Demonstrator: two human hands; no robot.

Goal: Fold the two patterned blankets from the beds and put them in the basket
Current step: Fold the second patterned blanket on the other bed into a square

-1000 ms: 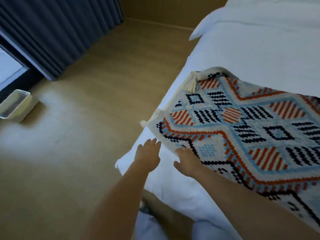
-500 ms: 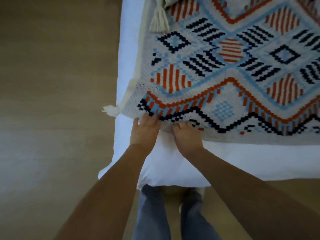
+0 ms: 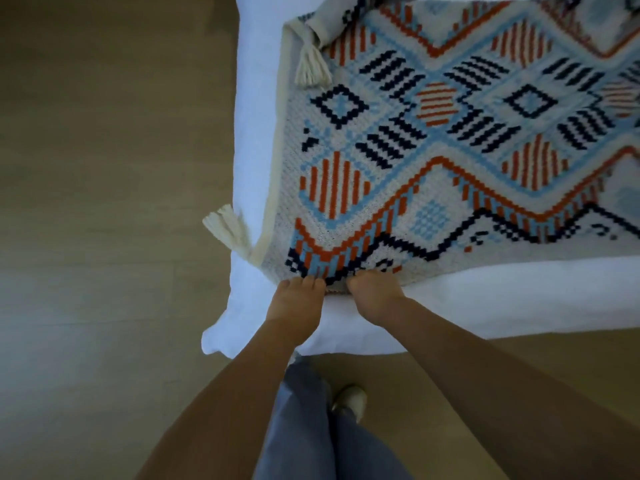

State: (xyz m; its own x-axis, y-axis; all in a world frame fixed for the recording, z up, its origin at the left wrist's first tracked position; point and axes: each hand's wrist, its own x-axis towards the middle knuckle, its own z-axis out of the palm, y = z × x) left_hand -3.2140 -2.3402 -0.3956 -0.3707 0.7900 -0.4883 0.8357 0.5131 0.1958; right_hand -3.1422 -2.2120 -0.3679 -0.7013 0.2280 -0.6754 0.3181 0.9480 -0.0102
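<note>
Writing: no brand, label or lettering can be read on anything in view
Blanket: a thick woven or knitted throw spread flat on the bed, its near edge running along the bed's foot; cream ground with a stepped, pixel-like geometric pattern of orange-red striped diamonds, navy bars and outlined diamonds, pale blue bands and an orange zigzag border
Blanket edge: a plain cream hem runs down its left side; the far left corner is folded over onto itself
Tassels: a cream yarn tassel lies on the blanket by the folded corner; a second tassel sticks out past the near left corner, over the edge of the bed
Bed: smooth white sheet, soft rounded corner
Left hand: at the blanket's near edge close to the corner, fingertips on the fabric; whether it pinches cannot be told
Right hand: just beside the left, fingers curled down at the same edge, their grip hidden
Floor: matte light wood
Person: loose blue-grey trousers and a pale shoe
</note>
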